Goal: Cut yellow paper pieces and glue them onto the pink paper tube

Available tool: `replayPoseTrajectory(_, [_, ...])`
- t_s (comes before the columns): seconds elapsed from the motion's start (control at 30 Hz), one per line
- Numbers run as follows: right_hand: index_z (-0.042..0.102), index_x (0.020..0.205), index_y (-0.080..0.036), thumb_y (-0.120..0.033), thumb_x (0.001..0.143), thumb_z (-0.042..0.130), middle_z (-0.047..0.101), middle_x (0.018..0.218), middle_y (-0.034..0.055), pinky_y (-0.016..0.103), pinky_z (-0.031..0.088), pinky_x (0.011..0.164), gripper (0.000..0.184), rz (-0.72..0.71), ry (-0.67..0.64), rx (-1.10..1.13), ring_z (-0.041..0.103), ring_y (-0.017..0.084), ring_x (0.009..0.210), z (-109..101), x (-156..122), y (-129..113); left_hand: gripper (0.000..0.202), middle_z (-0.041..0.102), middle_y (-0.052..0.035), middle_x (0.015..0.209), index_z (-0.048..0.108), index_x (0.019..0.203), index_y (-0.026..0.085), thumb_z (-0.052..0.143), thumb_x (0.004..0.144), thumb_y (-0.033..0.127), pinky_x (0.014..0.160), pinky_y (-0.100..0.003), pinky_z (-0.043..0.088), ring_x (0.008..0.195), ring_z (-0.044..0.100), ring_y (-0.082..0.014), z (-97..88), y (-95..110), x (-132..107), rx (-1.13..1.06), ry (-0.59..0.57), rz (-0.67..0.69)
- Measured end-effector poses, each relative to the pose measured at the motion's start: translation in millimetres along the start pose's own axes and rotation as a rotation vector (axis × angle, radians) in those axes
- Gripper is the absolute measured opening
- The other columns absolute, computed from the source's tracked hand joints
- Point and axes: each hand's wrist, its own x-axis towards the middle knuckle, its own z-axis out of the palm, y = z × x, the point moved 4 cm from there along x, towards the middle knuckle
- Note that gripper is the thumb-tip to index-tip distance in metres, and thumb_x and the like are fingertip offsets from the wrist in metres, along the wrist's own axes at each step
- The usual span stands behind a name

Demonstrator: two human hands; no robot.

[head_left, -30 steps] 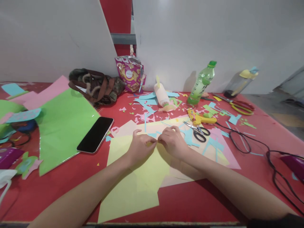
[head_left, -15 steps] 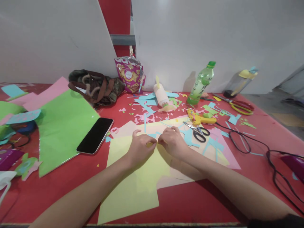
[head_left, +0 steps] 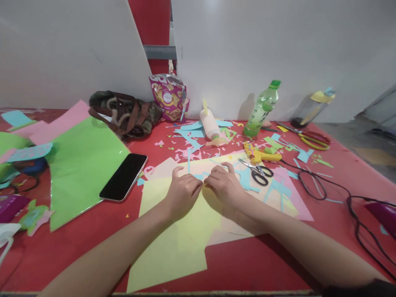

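My left hand [head_left: 183, 193] and my right hand [head_left: 225, 184] meet over the middle of the paper sheets, fingertips nearly touching. Both are closed in a pinch. Between the fingertips a tiny yellowish bit shows, too small to name; the rest of it is hidden by the fingers. Under the hands lies a pale yellow sheet of paper [head_left: 173, 258], overlapping a pale pink sheet [head_left: 235, 231]. Just right of my right hand, a pair of scissors [head_left: 259, 175] with black handles rests on the paper. Behind it lies a yellow glue gun [head_left: 261, 156] with a black cord.
At left are a phone [head_left: 123, 176] and a green sheet [head_left: 83, 169]. Behind stand a camouflage bag [head_left: 130, 113], a snack bag [head_left: 169, 99], a white paper-wrapped cylinder [head_left: 210, 124] and a green bottle [head_left: 262, 109]. Pliers [head_left: 314, 139] lie at right; paper scraps litter the red table [head_left: 241, 268].
My left hand's fingers have curled in, closing the gap that showed by the thumb. My right hand has shifted slightly, one finger lifting higher. Everything else stays put.
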Motion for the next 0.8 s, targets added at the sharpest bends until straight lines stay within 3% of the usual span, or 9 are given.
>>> replayPoseTrajectory(0.23, [0.059,0.066,-0.015,-0.001,0.078,0.042,0.058,0.055,-0.0005,0.040,0.016,0.090,0.024,-0.092,-0.007,-0.117,0.048,0.015,0.072,-2.6,0.0,-7.5,0.021,0.064,0.0022,0.063,0.058,0.070,0.017,0.043,0.083,0.016,0.093,-0.040,0.023,0.063,0.058,-0.0115,-1.6,1.1,-1.1,0.019,0.032,0.034])
replayPoseTrajectory(0.47, [0.058,0.067,-0.015,-0.001,0.077,0.042,0.058,0.058,0.0008,0.041,0.016,0.090,0.024,-0.087,-0.048,-0.158,0.047,0.016,0.074,-0.8,-0.4,-9.0,0.025,0.062,0.0015,0.059,0.058,0.067,0.016,0.039,0.084,0.014,0.091,-0.040,0.024,0.060,0.055,-0.0111,-5.4,8.5,-0.8,0.104,0.048,0.116])
replayPoseTrajectory(0.8, [0.057,0.063,-0.014,-0.003,0.077,0.045,0.056,0.060,0.0021,0.039,0.020,0.087,0.022,-0.071,0.004,-0.189,0.043,0.015,0.072,-2.2,-0.4,-12.0,0.023,0.060,0.0009,0.061,0.056,0.067,0.015,0.039,0.083,0.010,0.093,-0.041,0.024,0.064,0.055,-0.0123,-5.5,9.8,-4.8,0.150,0.048,0.159])
